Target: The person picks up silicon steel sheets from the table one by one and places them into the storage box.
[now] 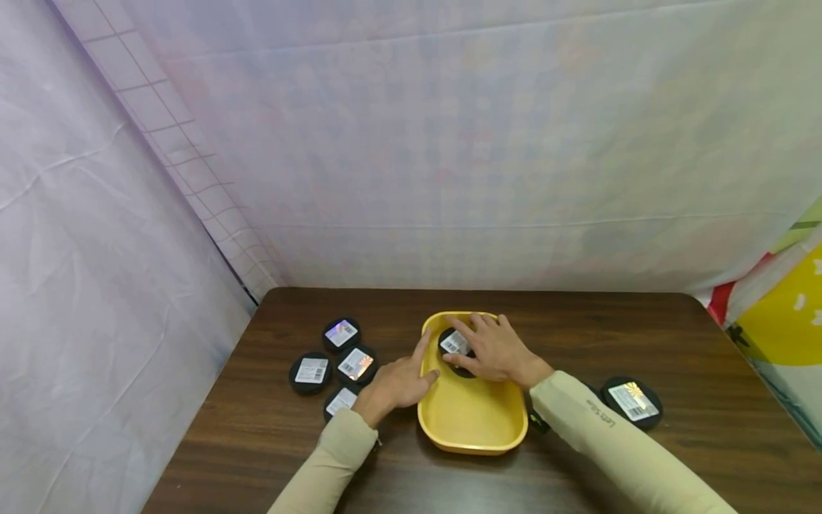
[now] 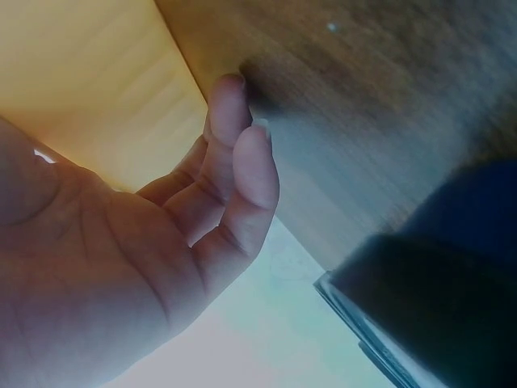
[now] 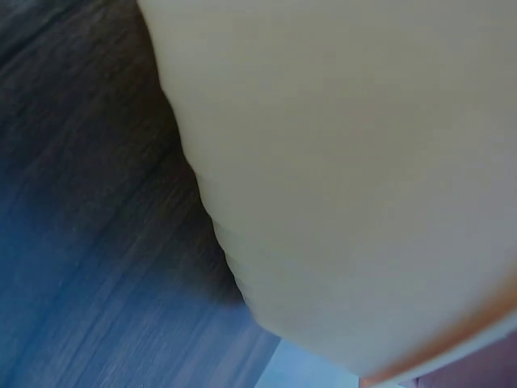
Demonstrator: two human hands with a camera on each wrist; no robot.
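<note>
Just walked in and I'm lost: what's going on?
A person's right hand is spread over a disc inside the basin, while the left hand is at the basin's left rim. Four more discs lie on the table left of the basin, and at least one lies to the right.

Left hand [image 2: 137,250], palm side toward camera, fingers [image 2: 255,166] slightly bent. Yellow container wall [image 2: 89,73] upper left, behind fingers; contact unclear. Wood-grain counter [image 2: 339,121], blurred, upper right. Dark object [image 2: 436,299] lower right, straight-edged on one side, identity unclear. Bright pale patch [image 2: 275,319] below fingers.
</note>
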